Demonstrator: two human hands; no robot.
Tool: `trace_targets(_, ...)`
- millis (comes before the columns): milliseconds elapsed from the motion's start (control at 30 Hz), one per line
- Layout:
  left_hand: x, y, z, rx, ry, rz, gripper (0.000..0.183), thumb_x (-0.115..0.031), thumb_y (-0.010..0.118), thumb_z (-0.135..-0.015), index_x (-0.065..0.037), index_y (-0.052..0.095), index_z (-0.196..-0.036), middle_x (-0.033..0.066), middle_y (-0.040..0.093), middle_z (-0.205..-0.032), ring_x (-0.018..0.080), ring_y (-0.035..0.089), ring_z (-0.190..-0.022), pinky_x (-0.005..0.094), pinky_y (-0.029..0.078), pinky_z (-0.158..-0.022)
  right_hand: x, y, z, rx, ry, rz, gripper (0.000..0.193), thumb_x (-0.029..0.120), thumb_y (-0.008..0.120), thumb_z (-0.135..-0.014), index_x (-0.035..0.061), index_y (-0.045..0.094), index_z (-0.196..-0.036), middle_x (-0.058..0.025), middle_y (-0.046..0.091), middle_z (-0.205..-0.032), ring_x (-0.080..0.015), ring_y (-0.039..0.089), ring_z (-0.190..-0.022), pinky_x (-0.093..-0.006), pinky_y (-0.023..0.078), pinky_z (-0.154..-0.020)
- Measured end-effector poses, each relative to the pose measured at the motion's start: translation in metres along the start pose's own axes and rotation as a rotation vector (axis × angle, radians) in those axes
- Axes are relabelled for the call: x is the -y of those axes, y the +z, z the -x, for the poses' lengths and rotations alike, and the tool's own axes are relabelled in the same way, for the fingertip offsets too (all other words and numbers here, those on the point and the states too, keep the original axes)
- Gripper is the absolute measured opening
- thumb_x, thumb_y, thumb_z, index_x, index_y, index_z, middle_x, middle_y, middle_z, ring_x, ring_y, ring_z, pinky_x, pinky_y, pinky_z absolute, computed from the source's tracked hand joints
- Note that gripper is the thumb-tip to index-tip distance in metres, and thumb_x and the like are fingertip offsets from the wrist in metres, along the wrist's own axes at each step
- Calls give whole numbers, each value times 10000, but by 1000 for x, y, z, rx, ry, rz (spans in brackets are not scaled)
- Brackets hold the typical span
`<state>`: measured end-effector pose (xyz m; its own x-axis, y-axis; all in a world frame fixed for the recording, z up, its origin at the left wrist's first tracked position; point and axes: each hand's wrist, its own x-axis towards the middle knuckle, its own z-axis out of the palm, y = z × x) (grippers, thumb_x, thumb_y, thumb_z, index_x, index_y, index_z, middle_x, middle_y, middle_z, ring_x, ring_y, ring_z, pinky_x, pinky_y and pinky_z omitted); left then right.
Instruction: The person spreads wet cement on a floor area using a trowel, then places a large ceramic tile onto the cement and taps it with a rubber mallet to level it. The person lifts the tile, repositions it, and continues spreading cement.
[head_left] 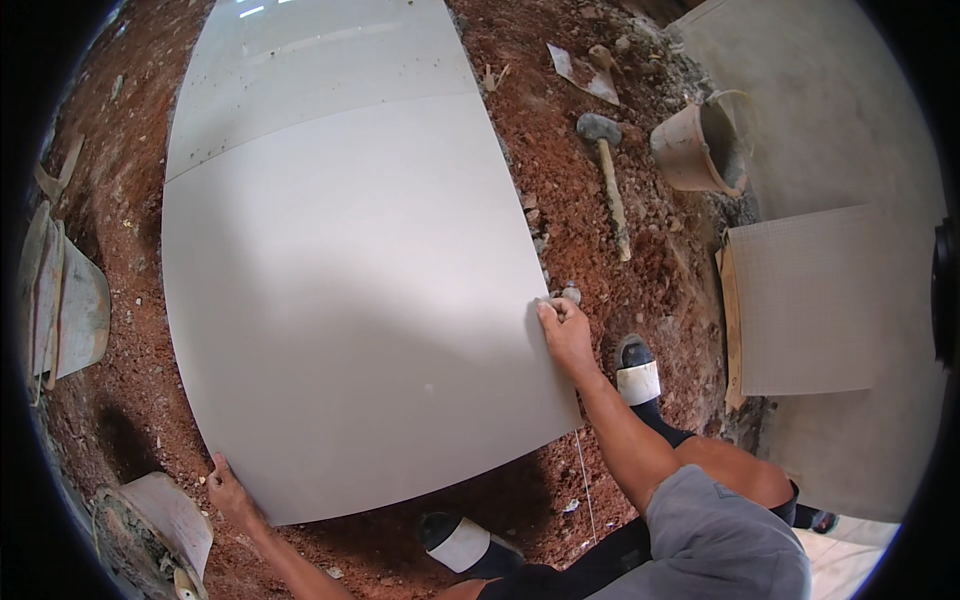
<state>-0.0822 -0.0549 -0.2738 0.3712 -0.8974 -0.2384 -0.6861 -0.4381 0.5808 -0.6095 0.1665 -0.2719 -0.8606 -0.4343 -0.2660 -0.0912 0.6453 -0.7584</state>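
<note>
A large pale floor tile point(380, 290) lies across the middle of the view, with a glossy face and a soft shadow over its near half. My right hand point(567, 340) grips its right edge with curled fingers. At the near left corner, my left hand point(232, 495) holds the edge, its fingers partly hidden by the tile. The far edge lines up along a seam with a second pale tile point(320, 60), which has specks of dirt on it.
Reddish loose soil surrounds the tiles. On the right are a mallet point(605, 180), a trowel point(590, 75), a bucket point(685, 150) and a grid-backed tile point(800, 305) against the wall. Buckets point(85, 310) stand at left. A white string point(585, 490) runs near my sandalled feet point(465, 545).
</note>
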Motion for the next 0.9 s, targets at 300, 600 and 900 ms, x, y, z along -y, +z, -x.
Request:
trace_targets(300, 11, 1, -5, 21, -16, 5, 626, -600, 607, -872, 20, 596, -784, 78, 601, -710, 169, 518, -623, 339, 452, -594, -3, -2, -4, 46, 24, -33, 321, 265, 633, -926, -37, 632, -1037, -21, 636, -842, -67, 553, -744, -238, 463, -675)
trace_targets(600, -31, -12, -6, -262, 367, -495, 648, -524, 601, -893, 10, 571, -1257, 255, 557, -1285, 362, 518, -1206, 434, 372, -1044, 40, -16, 1, -120, -327, 382, 438, 256, 609, -909, -20, 546, -1245, -204, 568, -1186, -295, 561, -1064, -388, 437, -922)
trace_targets(900, -177, 148, 36, 201, 866, -609, 878, -677, 517, -848, -149, 271, -1505, 129, 162, -1584, 318, 108, -1469, 622, 100, -1136, 130, 111, -44, 194, -762, 793, 647, 510, 412, -968, 151, 303, -1495, -147, 223, -1563, -320, 135, -1463, -515, 68, -1175)
